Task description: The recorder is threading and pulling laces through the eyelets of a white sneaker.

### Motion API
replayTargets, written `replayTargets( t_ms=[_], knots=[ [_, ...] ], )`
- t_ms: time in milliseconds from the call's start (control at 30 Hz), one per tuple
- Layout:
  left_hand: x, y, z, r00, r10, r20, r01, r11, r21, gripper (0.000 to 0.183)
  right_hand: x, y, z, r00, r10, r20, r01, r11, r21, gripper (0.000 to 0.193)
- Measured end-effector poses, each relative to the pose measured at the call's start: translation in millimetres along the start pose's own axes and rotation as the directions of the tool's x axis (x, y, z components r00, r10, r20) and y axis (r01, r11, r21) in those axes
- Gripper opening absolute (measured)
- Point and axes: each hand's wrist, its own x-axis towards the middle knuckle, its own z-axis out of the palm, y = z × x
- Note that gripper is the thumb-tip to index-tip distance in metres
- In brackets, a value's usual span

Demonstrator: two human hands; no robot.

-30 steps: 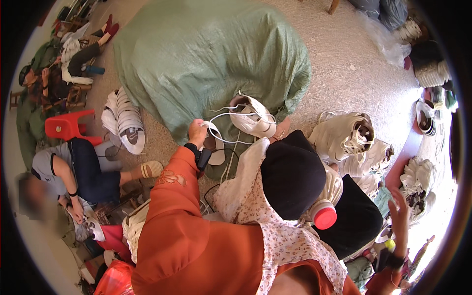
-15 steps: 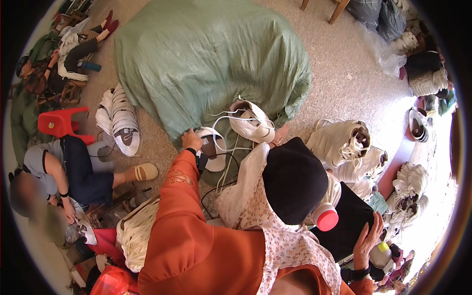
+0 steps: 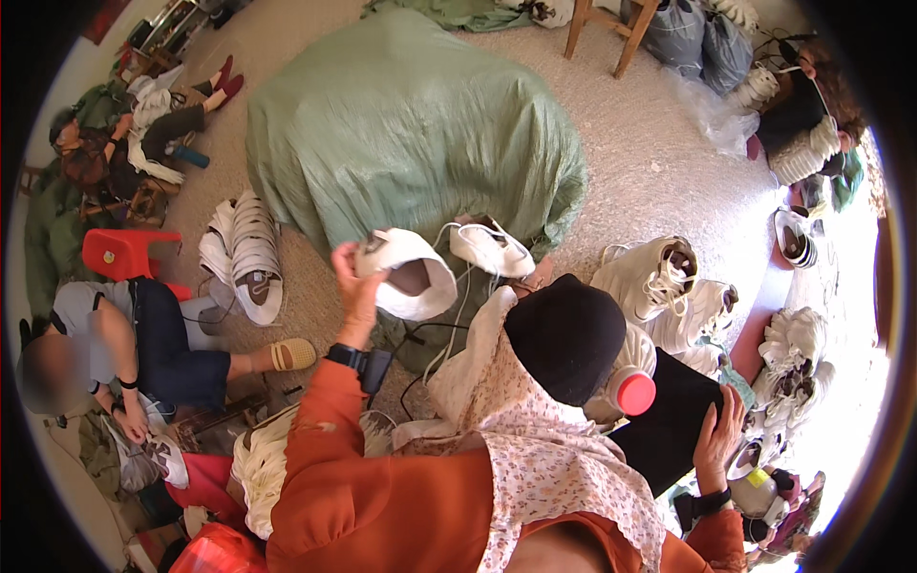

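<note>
My left hand (image 3: 357,294) grips a white shoe upper (image 3: 441,286) by its side edge, with the thumb and fingers wrapped round it. The upper's brown lining faces up, in front of a large green woven sack (image 3: 411,124). Beside it, another white shoe upper (image 3: 489,250) lies near my foot, with a loose white lace trailing from it. My right hand (image 3: 718,437) lies with fingers stretched out along the edge of the black cloth (image 3: 664,430) over my right leg. No object shows in that hand.
A clear bottle with a red cap (image 3: 634,392) stands between my knees. Stacked white uppers (image 3: 650,277) lie to the right, and another row (image 3: 250,253) to the left. A red stool (image 3: 119,252) and a seated person (image 3: 143,334) are at left. A wooden chair (image 3: 616,33) stands far off.
My left hand has raised the shoe upper off the green sack's near edge and turned it. The neighbouring upper has tilted. My right hand stays by the black cloth. The whole view has shifted slightly.
</note>
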Motion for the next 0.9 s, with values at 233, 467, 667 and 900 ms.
replayTargets(
  t_ms=[233, 467, 667, 900],
  knots=[
    [20, 198, -3, 0.878, 0.466, -0.110, -0.478, 0.837, -0.266, 0.068, -14, 3, 12, 0.987, -0.030, -0.160, 0.030, 1.000, -0.005, 0.039],
    [31, 340, 37, 0.819, 0.574, -0.007, -0.441, 0.621, -0.648, 0.040, -17, 6, 21, 0.975, -0.030, -0.222, 0.035, 0.999, 0.019, 0.041],
    [-11, 461, 55, 0.717, 0.694, 0.067, -0.330, 0.422, -0.845, 0.017, -18, 29, 10, 0.992, -0.011, -0.126, 0.032, 0.985, 0.171, 0.044],
    [-148, 536, 69, 0.435, 0.896, 0.089, -0.399, 0.280, -0.873, 0.026, 8, -53, -49, 0.952, -0.164, -0.257, 0.290, 0.745, 0.600, 0.046]
  ],
)
